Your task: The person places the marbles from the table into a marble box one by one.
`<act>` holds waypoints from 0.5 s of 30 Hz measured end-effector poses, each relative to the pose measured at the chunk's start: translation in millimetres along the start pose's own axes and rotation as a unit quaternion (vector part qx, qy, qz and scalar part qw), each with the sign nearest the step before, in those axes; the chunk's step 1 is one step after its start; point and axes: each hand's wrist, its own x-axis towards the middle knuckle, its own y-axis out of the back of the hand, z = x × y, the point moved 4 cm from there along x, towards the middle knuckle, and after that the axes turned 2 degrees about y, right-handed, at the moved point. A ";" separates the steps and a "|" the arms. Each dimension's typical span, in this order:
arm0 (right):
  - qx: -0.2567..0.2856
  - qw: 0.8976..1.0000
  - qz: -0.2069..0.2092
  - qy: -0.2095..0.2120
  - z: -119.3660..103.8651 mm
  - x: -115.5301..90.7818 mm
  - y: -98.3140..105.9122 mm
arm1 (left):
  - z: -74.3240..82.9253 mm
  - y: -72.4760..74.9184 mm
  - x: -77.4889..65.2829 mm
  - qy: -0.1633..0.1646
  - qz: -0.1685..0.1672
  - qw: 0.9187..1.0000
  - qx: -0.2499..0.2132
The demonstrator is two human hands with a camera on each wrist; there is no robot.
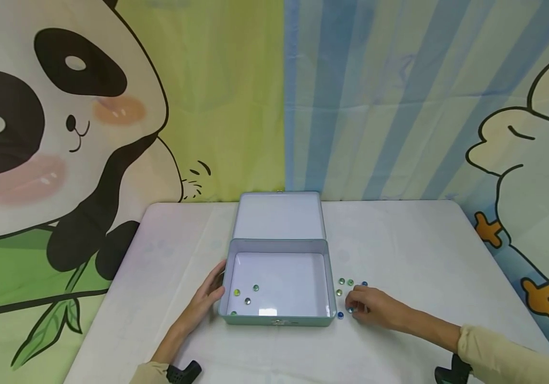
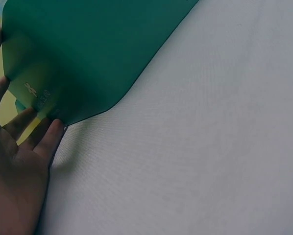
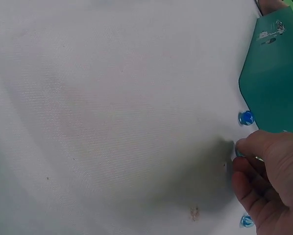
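A green metal box [image 1: 278, 320] with a pale inside stands on the table, its lid [image 1: 278, 216] tipped back. Against its left wall rests my left hand [image 1: 206, 290], the fingers extended along the outside; in the left wrist view the fingertips [image 2: 53, 128] touch the green wall. My right hand [image 1: 375, 307], just right of the box, pinches a blue-green glass marble [image 3: 239, 152] between thumb and fingers, low over the cloth. A blue marble [image 1: 340, 315] lies between that hand and the box. Inside the box lie several marbles, among them a yellow-green one [image 1: 236, 292].
Beyond my right hand lie more marbles on the white tablecloth [image 1: 409, 240], including a green one [image 1: 341, 280] and a dark blue one [image 1: 364, 284]. A printed curtain [image 1: 236, 106] hangs behind the table's far edge.
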 end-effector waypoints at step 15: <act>-0.008 1.000 0.001 0.004 1.8 2.1 -4.6 | 0.1 0.1 0.2 0.011 0.004 1.000 0.008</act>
